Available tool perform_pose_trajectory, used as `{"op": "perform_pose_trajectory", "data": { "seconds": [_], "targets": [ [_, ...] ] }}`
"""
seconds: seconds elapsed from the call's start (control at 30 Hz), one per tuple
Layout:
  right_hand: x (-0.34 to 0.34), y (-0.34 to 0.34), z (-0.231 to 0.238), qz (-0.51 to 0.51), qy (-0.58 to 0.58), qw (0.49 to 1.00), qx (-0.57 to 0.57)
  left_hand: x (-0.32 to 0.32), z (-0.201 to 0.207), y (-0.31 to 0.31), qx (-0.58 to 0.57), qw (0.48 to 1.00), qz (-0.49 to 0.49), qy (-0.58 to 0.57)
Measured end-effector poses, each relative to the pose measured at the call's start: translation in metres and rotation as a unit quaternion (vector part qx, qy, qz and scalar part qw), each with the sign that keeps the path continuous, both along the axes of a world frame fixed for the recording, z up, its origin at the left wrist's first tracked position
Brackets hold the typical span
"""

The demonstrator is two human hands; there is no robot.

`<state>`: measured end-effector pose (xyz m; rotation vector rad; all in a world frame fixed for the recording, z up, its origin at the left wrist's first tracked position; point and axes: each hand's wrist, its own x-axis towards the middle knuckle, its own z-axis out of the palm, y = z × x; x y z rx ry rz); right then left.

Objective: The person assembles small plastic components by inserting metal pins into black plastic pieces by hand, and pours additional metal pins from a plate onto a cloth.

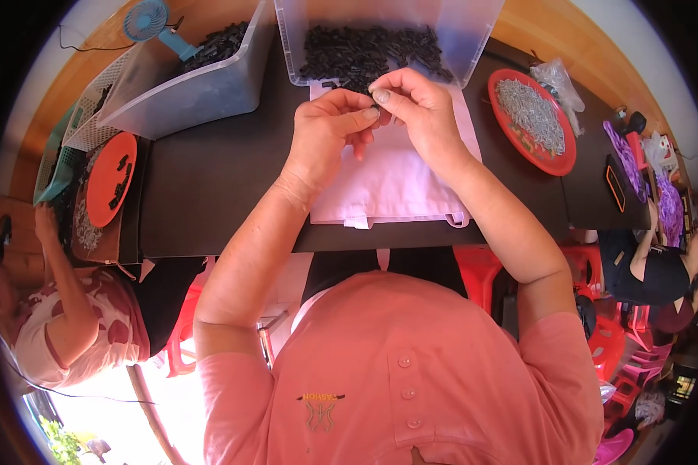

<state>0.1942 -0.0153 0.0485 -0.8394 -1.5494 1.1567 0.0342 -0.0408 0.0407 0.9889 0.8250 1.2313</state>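
Both hands raised together over far centre of dark table (pixel 209 186), just near of clear plastic bin (pixel 473 31). Left hand (pixel 329 132) curled, thumb and forefinger pinched toward the meeting point; right hand (pixel 415 105) likewise closed, fingertips (pixel 381 96) pressed against those of the left. Small dark part (pixel 374 105) pinched between the two sets of fingertips: black or near-black, tiny, mostly covered by the fingers, exact shape not discernible. Which hand bears the hold cannot be told; both in contact with it. Directly beneath hands: white cloth (pixel 395 182) laid flat on the table, reaching to the near edge. Clear bin at far centre holding a heap of black parts (pixel 364 50), short and stubby, matching the pinched piece in colour. Second clear bin (pixel 202 85) at far left, also with black pieces, a small blue fan (pixel 151 22) at its far rim. Red plate (pixel 562 159) at far right carrying a pile of small silvery metal pieces (pixel 531 112); crumpled clear bag just beyond it. Orange plate (pixel 108 182) at left with a few black pieces, beside a white mesh basket (pixel 93 116). Another person's arm (pixel 62 279) at the left edge; a further seated person at the right edge beside purple items.
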Motion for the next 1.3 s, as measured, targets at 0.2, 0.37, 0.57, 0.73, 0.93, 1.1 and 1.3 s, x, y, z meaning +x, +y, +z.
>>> {"op": "perform_pose_trajectory", "data": {
  "seconds": [0.2,0.37,0.57,0.73,0.93,1.1,1.3],
  "targets": [
    [0.005,0.001,0.009,0.026,-0.028,0.999,-0.011,0.0,0.0,-0.001,0.009,1.0,0.002,0.016],
    [0.005,0.0,0.01,0.019,-0.005,1.0,-0.013,0.001,0.0,-0.002,0.004,1.0,0.005,0.016],
    [0.003,-0.003,0.005,-0.001,0.02,1.0,-0.014,0.002,-0.001,-0.002,0.006,1.0,-0.001,0.005],
    [0.001,-0.004,-0.003,-0.03,-0.023,0.998,0.045,0.001,-0.001,-0.004,-0.007,1.0,0.0,-0.011],
    [-0.005,-0.007,-0.012,-0.128,-0.142,0.948,0.255,0.003,-0.009,-0.002,-0.004,1.0,0.017,-0.007],
    [-0.008,-0.007,-0.016,-0.14,-0.147,0.944,0.259,0.003,-0.011,-0.002,-0.018,0.999,0.026,-0.005],
    [-0.009,-0.009,-0.022,-0.114,-0.129,0.956,0.239,0.004,-0.006,-0.005,-0.042,0.997,0.057,-0.009]
  ]
}}
